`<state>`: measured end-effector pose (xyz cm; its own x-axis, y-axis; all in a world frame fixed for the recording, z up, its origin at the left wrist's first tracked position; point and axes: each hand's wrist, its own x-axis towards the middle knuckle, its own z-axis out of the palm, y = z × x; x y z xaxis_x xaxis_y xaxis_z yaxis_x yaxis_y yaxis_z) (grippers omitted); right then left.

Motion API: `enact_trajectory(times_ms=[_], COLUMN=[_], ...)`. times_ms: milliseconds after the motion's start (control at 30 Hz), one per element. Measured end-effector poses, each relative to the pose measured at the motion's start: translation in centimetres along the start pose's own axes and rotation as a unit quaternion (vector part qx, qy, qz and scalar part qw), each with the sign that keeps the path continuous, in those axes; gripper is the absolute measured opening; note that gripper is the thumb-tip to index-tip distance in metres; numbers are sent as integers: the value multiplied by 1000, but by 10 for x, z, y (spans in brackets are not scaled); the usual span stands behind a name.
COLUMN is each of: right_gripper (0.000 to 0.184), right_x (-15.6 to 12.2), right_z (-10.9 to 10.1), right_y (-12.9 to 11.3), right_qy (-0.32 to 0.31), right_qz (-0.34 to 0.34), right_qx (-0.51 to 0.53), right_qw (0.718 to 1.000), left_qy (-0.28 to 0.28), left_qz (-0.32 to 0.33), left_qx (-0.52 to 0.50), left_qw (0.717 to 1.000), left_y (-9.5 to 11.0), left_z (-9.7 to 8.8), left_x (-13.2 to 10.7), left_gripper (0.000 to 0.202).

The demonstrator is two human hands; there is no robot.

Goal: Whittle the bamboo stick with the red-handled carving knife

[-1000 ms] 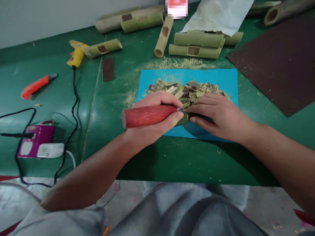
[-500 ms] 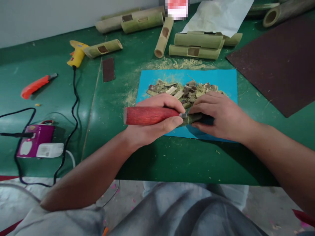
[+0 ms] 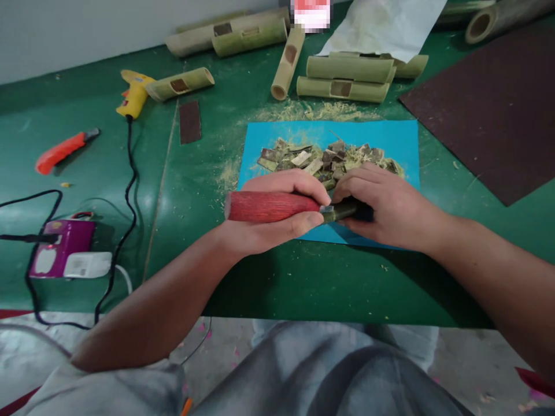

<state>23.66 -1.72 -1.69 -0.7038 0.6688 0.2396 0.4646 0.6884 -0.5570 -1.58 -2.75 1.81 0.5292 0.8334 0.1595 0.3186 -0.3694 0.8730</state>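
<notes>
My left hand (image 3: 277,234) is closed around a tool with a thick red wooden handle (image 3: 275,207), held level and pointing right. A short bit of its metal neck shows past my fingertips; the blade is hidden. Under the neck lies a dark green bamboo piece (image 3: 333,214), its left end showing between my hands. My right hand (image 3: 390,199) is closed on that bamboo, fingers curled over it, hiding most of it. Both hands are over a blue sheet (image 3: 373,132), close to a heap of bamboo chips and shavings (image 3: 314,159).
Cut bamboo tubes (image 3: 349,69) lie along the back, under a white paper (image 3: 377,26). At left are a yellow glue gun (image 3: 134,95), an orange utility knife (image 3: 65,151) and a purple power strip (image 3: 60,245) with cords. A dark brown sheet (image 3: 489,115) covers the right.
The red handle has slid slightly to the right along with my left hand, its neck now nearer my right fingers. My right hand keeps its hold on the bamboo.
</notes>
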Motion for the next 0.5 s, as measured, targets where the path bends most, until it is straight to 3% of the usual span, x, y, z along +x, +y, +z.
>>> enact_trajectory(times_ms=[500], right_gripper=[15], right_x=[3], right_z=[12], right_y=[-3], right_qy=[31], right_qz=[-33], right_qx=[16], right_qw=[999], left_qy=[12], left_qz=[-8], left_qx=[24], left_qw=[1000], left_y=[2], left_z=[4], left_x=[1], left_gripper=[5])
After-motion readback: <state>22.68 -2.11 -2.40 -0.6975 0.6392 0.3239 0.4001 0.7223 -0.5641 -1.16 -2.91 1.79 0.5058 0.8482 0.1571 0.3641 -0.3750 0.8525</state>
